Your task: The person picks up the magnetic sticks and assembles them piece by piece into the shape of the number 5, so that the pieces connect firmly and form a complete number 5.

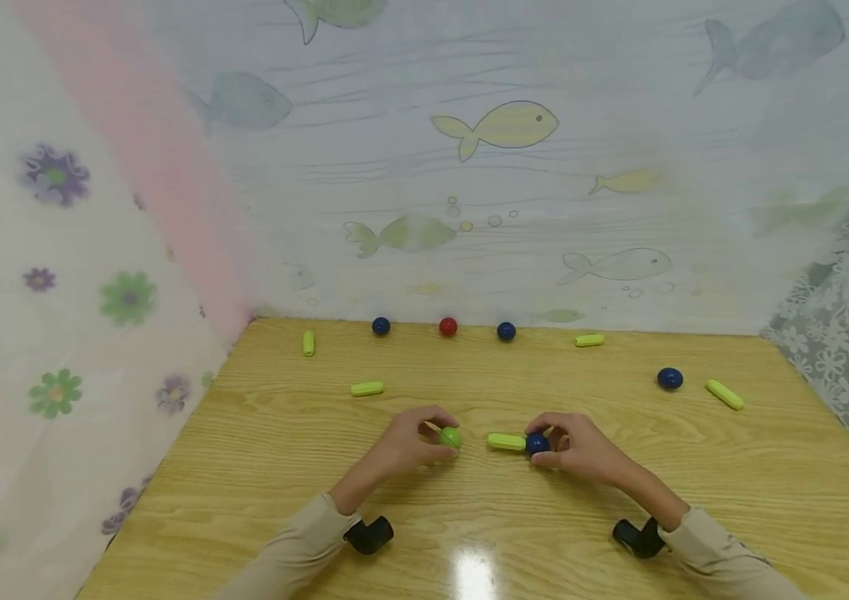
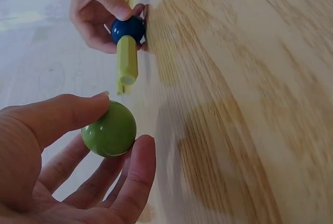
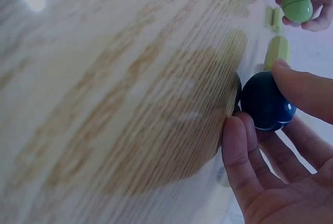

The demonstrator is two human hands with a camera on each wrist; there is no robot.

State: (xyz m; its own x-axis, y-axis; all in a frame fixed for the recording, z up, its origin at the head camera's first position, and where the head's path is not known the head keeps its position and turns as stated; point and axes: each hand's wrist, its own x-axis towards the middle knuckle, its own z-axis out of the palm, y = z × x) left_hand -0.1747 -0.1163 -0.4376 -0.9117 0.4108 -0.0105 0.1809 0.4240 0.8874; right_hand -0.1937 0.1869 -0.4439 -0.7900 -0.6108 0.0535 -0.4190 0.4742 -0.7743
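My left hand (image 1: 412,439) pinches a glossy green ball (image 2: 110,129) between thumb and fingers, just above the table. Facing it, my right hand (image 1: 581,448) holds a dark blue ball (image 3: 266,101) the same way. A yellow-green ribbed stick (image 1: 506,442) joins the blue ball and points left toward the green ball. In the left wrist view the stick's free end (image 2: 128,79) shows a small pale spot at its centre. A gap separates that end from the green ball.
Along the back edge lie two blue balls (image 1: 381,326) and a red ball (image 1: 448,327). Another blue ball (image 1: 670,378) sits at the right. Several yellow-green sticks (image 1: 367,388) lie scattered on the wooden table (image 1: 244,483). A fish-patterned curtain (image 1: 394,167) hangs behind.
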